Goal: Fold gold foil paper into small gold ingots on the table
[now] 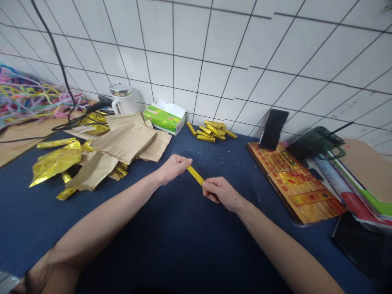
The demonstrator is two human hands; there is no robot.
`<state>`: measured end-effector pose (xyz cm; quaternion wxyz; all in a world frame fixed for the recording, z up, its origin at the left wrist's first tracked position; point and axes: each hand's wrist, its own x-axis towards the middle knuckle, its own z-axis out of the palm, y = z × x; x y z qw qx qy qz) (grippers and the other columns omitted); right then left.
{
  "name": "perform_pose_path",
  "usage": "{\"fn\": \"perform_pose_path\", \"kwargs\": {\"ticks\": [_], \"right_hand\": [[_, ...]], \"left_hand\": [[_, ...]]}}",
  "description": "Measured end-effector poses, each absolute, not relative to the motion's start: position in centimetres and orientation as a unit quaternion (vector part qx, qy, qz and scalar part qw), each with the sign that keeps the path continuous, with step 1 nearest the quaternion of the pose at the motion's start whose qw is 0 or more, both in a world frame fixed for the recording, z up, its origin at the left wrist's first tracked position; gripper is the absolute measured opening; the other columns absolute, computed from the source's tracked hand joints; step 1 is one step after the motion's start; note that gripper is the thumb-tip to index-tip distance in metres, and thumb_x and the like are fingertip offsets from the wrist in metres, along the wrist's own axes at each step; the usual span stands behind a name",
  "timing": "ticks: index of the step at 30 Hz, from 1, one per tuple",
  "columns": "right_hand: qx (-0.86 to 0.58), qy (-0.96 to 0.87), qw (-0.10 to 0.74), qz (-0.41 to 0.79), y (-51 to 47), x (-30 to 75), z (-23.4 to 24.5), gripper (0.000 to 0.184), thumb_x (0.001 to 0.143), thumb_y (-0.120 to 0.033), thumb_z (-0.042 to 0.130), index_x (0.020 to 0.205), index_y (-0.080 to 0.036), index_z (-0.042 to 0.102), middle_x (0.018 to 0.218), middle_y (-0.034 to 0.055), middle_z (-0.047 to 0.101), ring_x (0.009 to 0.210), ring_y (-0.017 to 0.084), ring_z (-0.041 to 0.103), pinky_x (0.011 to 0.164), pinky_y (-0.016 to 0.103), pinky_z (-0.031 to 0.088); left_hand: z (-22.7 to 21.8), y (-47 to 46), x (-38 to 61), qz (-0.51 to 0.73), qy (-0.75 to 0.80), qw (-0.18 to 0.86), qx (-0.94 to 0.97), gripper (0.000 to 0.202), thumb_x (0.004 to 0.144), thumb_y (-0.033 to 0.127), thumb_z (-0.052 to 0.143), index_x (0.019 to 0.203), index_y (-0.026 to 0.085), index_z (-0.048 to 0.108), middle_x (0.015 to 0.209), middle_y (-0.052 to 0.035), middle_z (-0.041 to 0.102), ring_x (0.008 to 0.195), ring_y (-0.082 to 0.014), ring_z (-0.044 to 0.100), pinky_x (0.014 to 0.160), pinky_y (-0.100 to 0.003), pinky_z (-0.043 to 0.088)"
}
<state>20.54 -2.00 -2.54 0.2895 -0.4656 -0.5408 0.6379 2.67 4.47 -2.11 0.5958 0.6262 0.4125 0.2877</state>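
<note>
A narrow gold foil strip [195,175] stretches between my two hands, slanting down to the right above the blue tabletop [180,232]. My left hand [174,168] pinches its upper end. At the lower end, my right hand [221,192] grips it between thumb and curled fingers. Beyond the hands, against the wall, lies a small pile of gold foil rolls [214,130]. To the left are brown paper sheets [122,141] heaped with crumpled gold foil [56,161]; some foil is partly hidden under the paper.
A green tissue pack [163,117] and a white mug [124,102] stand along the tiled wall. Colourful fuzzy stems [33,96] and a black cable [63,69] are at far left. On the right, a phone [273,128] leans over red-gold printed sheets [297,179], beside a dark cup [318,143].
</note>
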Motion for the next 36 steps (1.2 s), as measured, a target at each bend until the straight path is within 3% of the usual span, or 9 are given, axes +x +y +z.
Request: {"fn": "perform_pose_path", "kwargs": {"ticks": [7,9,14,18,21,25,28,32,36], "right_hand": [[-0.485,-0.598,0.303,0.562,-2.5,20.3,-3.1,0.031,0.079,-0.035,0.044,0.055,-0.018,0.049,0.04,-0.0076,0.034,0.037,0.006,0.028,0.039,0.021,0.021],[-0.506,-0.67,0.291,0.459,-2.8,20.2,-3.3,0.03,0.082,-0.032,0.041,0.056,-0.018,0.049,0.044,-0.0062,0.036,0.039,0.007,0.031,0.042,0.021,0.024],[-0.492,-0.842,0.221,0.023,-3.0,20.3,-3.5,0.033,0.086,-0.023,0.037,0.057,-0.016,0.051,0.055,0.0007,0.051,0.051,0.011,0.044,0.053,0.026,0.028],[-0.498,-0.844,0.163,-0.116,-2.8,20.6,-3.6,0.031,0.087,-0.022,0.037,0.063,-0.016,0.055,0.058,0.0026,0.055,0.054,0.012,0.048,0.054,0.027,0.027],[-0.53,-0.826,0.179,-0.066,-2.8,20.6,-3.7,0.029,0.087,-0.029,0.039,0.068,-0.016,0.057,0.063,0.0032,0.058,0.058,0.013,0.05,0.055,0.026,0.029],[-0.595,-0.742,0.259,0.169,-2.6,20.6,-3.2,0.032,0.085,-0.043,0.041,0.071,-0.018,0.056,0.06,-0.0007,0.055,0.053,0.011,0.048,0.052,0.023,0.032],[-0.587,-0.684,0.302,0.31,-2.5,20.8,-2.7,0.036,0.087,-0.044,0.035,0.069,-0.018,0.053,0.058,-0.0025,0.051,0.052,0.009,0.045,0.051,0.022,0.033],[-0.53,-0.706,0.255,0.395,-2.5,20.6,-2.4,0.035,0.085,-0.041,0.039,0.063,-0.017,0.052,0.053,-0.0037,0.047,0.049,0.009,0.043,0.049,0.022,0.032],[-0.517,-0.711,0.241,0.412,-2.6,20.4,-2.5,0.032,0.085,-0.036,0.041,0.064,-0.017,0.054,0.049,-0.0047,0.045,0.045,0.008,0.04,0.046,0.021,0.031]], "left_hand": [[-2.0,5.0,2.3,0.26,0.403,0.629,0.612,0.049,0.076,0.051,0.049,0.046,0.017,0.03,0.038,0.0082,0.025,0.034,-0.0025,0.017,0.036,-0.019,0.012],[-1.8,5.1,2.1,0.23,0.409,0.627,0.621,0.05,0.077,0.053,0.047,0.046,0.017,0.032,0.037,0.0077,0.026,0.033,-0.0025,0.018,0.035,-0.019,0.012],[-1.5,5.3,1.5,0.174,0.415,0.61,0.652,0.055,0.078,0.058,0.041,0.045,0.015,0.037,0.036,0.0056,0.027,0.032,-0.003,0.022,0.034,-0.019,0.011],[-1.6,5.5,1.4,0.16,0.418,0.624,0.64,0.048,0.079,0.051,0.042,0.048,0.015,0.04,0.036,0.0054,0.03,0.032,-0.0035,0.023,0.033,-0.019,0.012],[-1.6,5.7,1.4,0.167,0.409,0.623,0.646,0.032,0.078,0.037,0.045,0.055,0.016,0.042,0.042,0.0053,0.037,0.033,-0.0041,0.028,0.033,-0.017,0.018],[-1.0,5.5,1.5,0.161,0.39,0.614,0.667,0.017,0.075,0.027,0.045,0.062,0.015,0.045,0.049,0.0049,0.044,0.04,-0.0053,0.036,0.039,-0.017,0.028],[-0.3,4.6,1.9,0.127,0.336,0.584,0.728,0.017,0.076,0.025,0.045,0.063,0.015,0.047,0.052,0.0049,0.045,0.046,-0.006,0.039,0.046,-0.017,0.032],[0.1,3.1,2.8,0.118,0.272,0.472,0.83,0.019,0.08,0.021,0.041,0.065,0.014,0.051,0.06,0.0041,0.048,0.056,-0.0072,0.043,0.053,-0.018,0.033],[-0.5,2.6,3.2,0.136,0.276,0.452,0.838,0.018,0.08,0.021,0.041,0.069,0.014,0.054,0.064,0.003,0.052,0.061,-0.0084,0.046,0.057,-0.019,0.035]]}}
